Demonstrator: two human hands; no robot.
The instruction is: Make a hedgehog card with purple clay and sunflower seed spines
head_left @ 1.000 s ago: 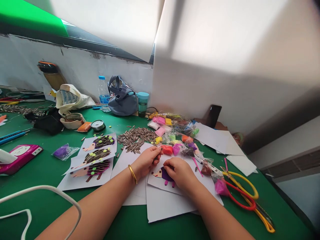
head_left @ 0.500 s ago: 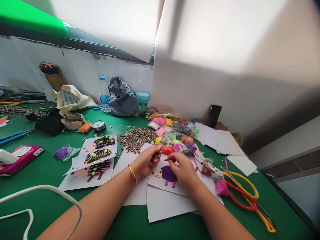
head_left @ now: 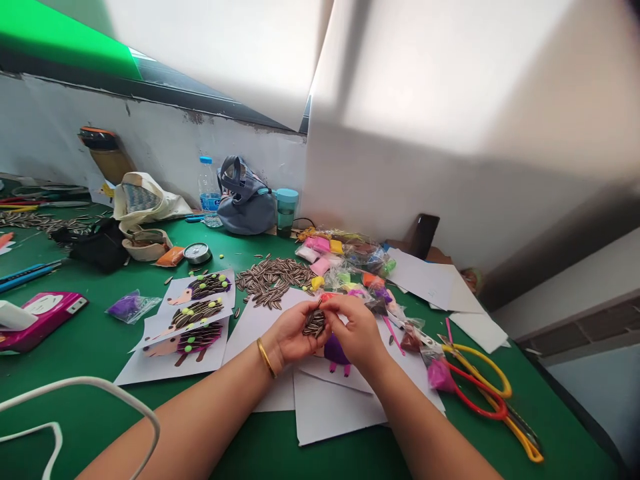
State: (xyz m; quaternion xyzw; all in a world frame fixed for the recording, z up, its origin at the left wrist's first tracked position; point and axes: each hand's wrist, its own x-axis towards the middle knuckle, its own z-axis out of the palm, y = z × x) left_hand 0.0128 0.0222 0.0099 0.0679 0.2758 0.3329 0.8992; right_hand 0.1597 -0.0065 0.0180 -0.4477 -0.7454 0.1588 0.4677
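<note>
Above the paper (head_left: 340,417), the left hand (head_left: 295,337), fingers loosely curled, cups seeds (head_left: 314,324) that tilting could spill; whether the right hand (head_left: 356,328) pinches one, nobody can tell.

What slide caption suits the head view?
Left hand cups striped seeds, right hand beside it, over a purple animal picture.

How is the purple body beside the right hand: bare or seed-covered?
Bare where it shows: the purple body is plain, with nothing stuck on it. The right hand hides part; there I cannot tell.

Dk/lt-striped seeds (head_left: 315,325), purp hedgehog body (head_left: 335,351)
</note>
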